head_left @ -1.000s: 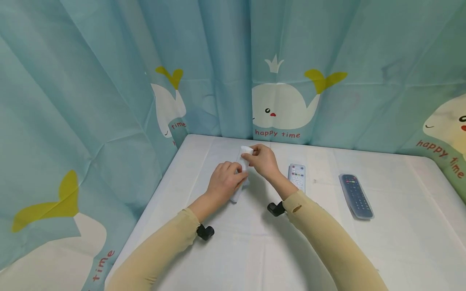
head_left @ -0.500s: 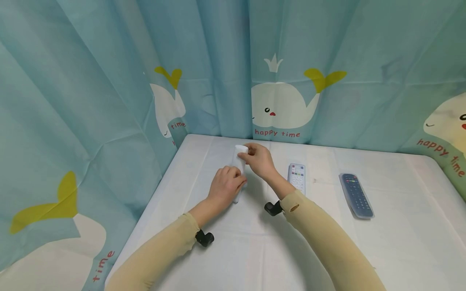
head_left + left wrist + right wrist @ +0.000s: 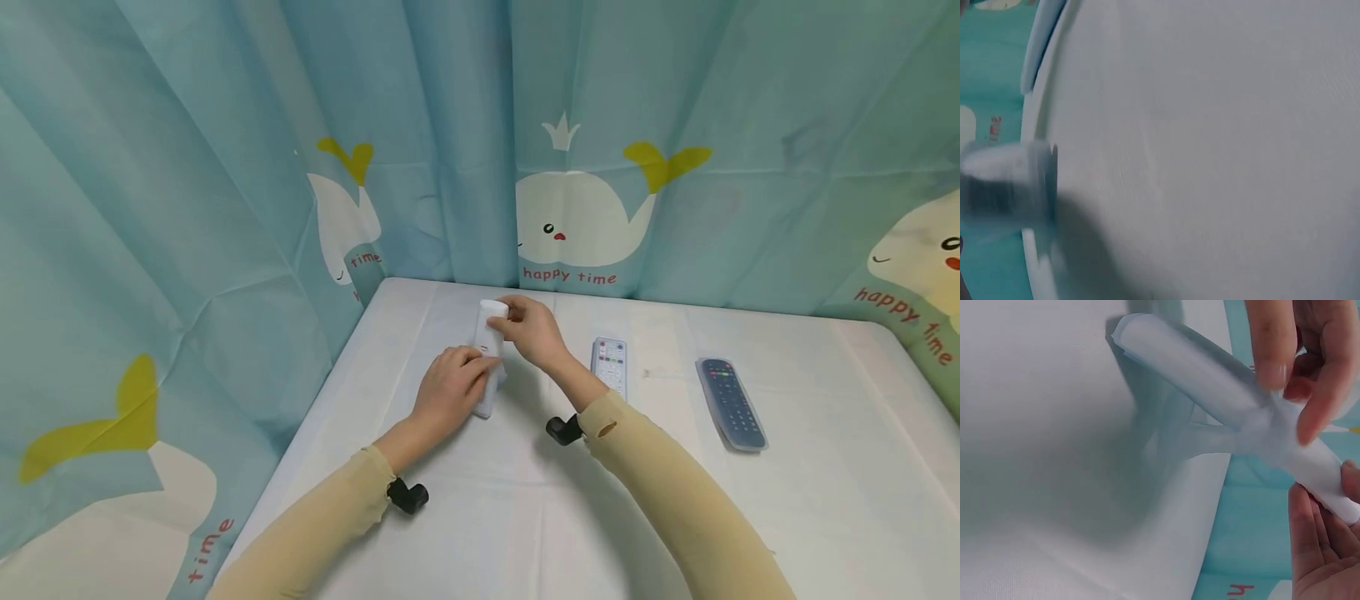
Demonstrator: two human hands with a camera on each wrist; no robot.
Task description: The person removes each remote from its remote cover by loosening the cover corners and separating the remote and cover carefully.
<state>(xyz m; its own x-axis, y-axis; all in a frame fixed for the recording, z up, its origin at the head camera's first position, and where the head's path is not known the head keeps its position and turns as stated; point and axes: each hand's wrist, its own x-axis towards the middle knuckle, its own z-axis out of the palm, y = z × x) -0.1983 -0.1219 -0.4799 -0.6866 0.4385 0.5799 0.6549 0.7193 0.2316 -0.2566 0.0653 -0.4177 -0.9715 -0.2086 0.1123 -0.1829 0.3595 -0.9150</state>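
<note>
A white remote in a translucent cover is held just above the white table near its far edge. My left hand grips the lower half, fingers curled over it. My right hand pinches the bare top end between thumb and fingers. In the right wrist view the covered remote slants across the frame, the left fingers clasp it from above, and the right hand holds the near end. The left wrist view is blurred and shows mostly tablecloth.
A second white remote lies to the right of my hands, and a dark remote in a clear cover lies further right. A blue whale-print curtain closes in the table at the back and left.
My left hand has slid down the remote toward me, and more of its white top end shows. The right hand keeps its pinch on that end and has shifted slightly left.
</note>
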